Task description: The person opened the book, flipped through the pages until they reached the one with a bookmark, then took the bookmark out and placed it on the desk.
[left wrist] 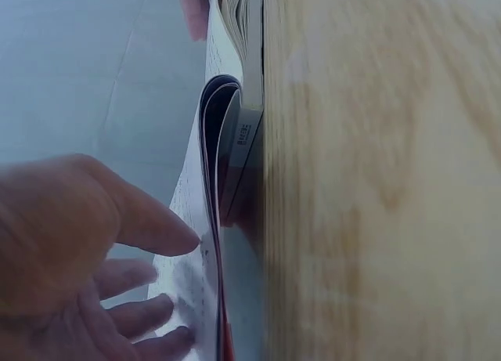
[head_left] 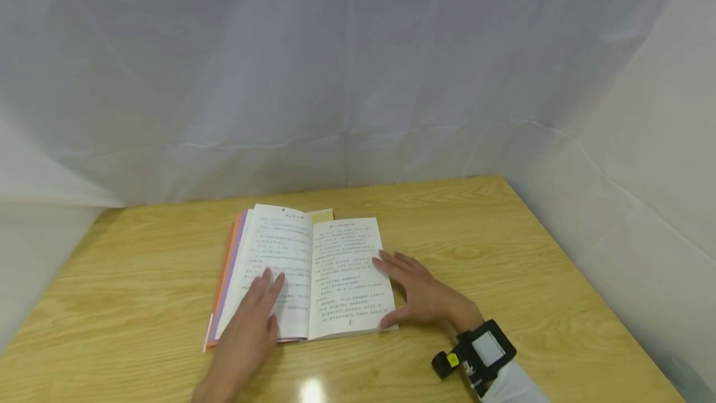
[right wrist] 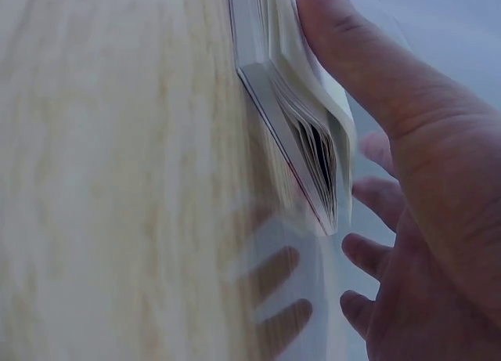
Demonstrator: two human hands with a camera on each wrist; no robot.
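An open book point(head_left: 304, 272) lies on the wooden table point(head_left: 503, 254). The left hand point(head_left: 252, 322) rests flat on its left page (fingers straight); the right hand point(head_left: 419, 294) presses the right page's edge, gripping nothing.

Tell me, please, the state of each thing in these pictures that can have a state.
book: open, lying flat on the table, pages facing up.
left hand: fingers straight, resting on the left page.
right hand: fingers spread, at the right page's outer edge, thumb on the page block.
wrist device: strapped on the right wrist.
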